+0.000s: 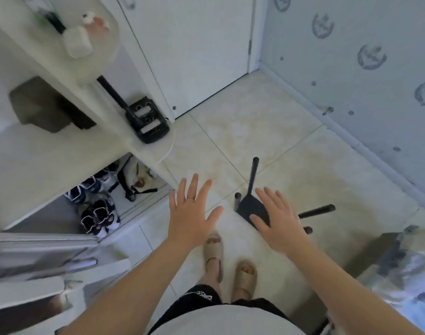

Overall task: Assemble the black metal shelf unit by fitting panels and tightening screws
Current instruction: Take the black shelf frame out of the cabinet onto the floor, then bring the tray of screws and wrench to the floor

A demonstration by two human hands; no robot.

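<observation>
Black shelf unit (251, 210) lay legs-up on the tiled floor (255, 122) — left hand (191, 215) and right hand (280, 224) hung above it, fingers (193, 186) spread, gripping nothing — so a hasty grab might tip it or jab a palm on a post (253, 172).

We note open tiled floor (255, 122) across the middle of the frame, running up to the door (194, 44) and the wall (351, 93) at right. Centre right, the black shelf unit (251, 209) sits with legs (253, 175) sticking out toward top and right, which could snag. At left, the white cabinet (143, 151) juts its rounded shelf ends inward. A bare strip runs between our left hand (191, 213) and right hand (276, 221), both spread flat.
</observation>
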